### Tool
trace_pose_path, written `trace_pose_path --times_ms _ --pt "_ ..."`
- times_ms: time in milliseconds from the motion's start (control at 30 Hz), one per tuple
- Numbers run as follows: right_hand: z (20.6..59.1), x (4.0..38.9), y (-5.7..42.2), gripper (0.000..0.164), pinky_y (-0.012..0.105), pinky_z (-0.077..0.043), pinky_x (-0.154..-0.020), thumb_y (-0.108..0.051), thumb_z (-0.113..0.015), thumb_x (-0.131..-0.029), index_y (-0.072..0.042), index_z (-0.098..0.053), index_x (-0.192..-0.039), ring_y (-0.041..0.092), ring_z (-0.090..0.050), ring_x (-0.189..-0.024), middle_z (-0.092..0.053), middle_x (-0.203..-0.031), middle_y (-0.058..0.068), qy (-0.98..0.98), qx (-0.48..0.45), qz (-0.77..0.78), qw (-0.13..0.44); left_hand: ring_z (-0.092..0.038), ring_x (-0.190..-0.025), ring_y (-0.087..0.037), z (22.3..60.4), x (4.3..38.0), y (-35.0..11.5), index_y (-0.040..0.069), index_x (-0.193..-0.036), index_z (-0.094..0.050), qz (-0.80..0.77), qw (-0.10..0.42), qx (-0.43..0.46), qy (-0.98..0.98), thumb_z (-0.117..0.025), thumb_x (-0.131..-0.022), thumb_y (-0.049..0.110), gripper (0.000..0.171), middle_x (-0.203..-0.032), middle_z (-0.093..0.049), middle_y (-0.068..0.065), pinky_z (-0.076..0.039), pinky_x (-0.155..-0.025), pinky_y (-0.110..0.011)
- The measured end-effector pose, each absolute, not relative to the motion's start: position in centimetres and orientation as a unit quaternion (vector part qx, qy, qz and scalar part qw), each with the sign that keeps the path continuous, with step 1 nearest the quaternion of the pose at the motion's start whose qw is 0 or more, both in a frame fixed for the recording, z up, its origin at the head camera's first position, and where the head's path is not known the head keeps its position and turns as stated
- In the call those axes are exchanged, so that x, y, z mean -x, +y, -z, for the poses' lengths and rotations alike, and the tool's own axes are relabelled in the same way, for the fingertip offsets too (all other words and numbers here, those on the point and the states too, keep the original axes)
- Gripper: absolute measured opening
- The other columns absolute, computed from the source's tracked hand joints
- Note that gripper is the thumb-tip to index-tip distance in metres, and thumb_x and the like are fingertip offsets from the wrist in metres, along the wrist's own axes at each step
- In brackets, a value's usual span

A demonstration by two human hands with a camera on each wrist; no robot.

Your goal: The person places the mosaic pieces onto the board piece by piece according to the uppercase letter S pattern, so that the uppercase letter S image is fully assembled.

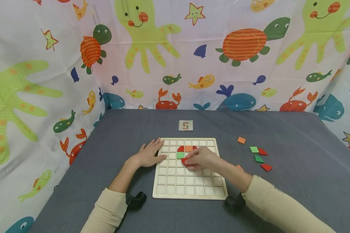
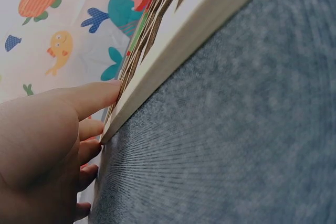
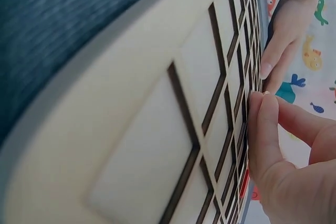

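Observation:
A wooden grid board (image 1: 175, 196) lies on the table, and my left hand (image 1: 148, 154) rests at its left edge with fingers extended. In the left wrist view the thumb (image 2: 100, 98) touches the board's rim (image 2: 173, 61). Over the middle of the grid, my right hand (image 1: 202, 158) pinches a red tile (image 1: 184, 161) with a rounded side. Set in the cells above are a red tile (image 1: 180, 149), an orange square tile (image 1: 188, 148) and a green square tile (image 1: 180, 155). Another red tile (image 1: 194, 147) is partly covered by the right hand.
A small pattern card (image 1: 185, 125) lies behind the board. To the right are loose tiles: an orange one (image 1: 241, 140), green ones (image 1: 254, 149) and red ones (image 1: 266, 167). Another orange tile (image 1: 239, 167) shows partly behind the right forearm. A printed curtain (image 1: 192, 74) surrounds the table.

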State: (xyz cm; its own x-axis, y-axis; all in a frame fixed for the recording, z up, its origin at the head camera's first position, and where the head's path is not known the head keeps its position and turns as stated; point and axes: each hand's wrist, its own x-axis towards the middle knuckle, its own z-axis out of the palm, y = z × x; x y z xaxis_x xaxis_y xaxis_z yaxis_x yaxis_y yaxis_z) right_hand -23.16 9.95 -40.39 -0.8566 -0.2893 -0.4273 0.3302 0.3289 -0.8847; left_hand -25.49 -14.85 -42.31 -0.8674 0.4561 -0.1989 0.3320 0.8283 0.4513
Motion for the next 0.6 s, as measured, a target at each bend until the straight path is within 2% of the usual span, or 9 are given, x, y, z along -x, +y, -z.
trace_pose_path --times_ms 400,600 --pt "40.40 22.93 8.99 0.017 0.028 -0.055 -0.066 0.003 -0.070 -0.083 0.007 -0.067 -0.100 0.017 -0.066 -0.068 -0.063 -0.099 0.017 0.766 -0.014 0.591 0.253 -0.005 -0.143 -0.033 42.33 25.58 -14.79 0.007 -0.153 -0.018 -0.204 0.150 -0.205 0.945 -0.050 -0.098 0.042 0.073 -0.158 -0.010 -0.013 -0.001 -0.109 -0.059" --pt "40.45 22.92 8.86 0.018 0.029 -0.056 -0.067 0.005 -0.069 -0.084 0.009 -0.067 -0.101 0.018 -0.068 -0.070 -0.067 -0.091 0.015 0.769 0.010 0.588 0.250 -0.005 -0.143 -0.033 42.37 25.59 -14.77 0.007 -0.153 -0.018 -0.204 0.151 -0.205 0.945 -0.050 -0.098 0.042 0.073 -0.158 -0.010 -0.013 -0.001 -0.109 -0.059"
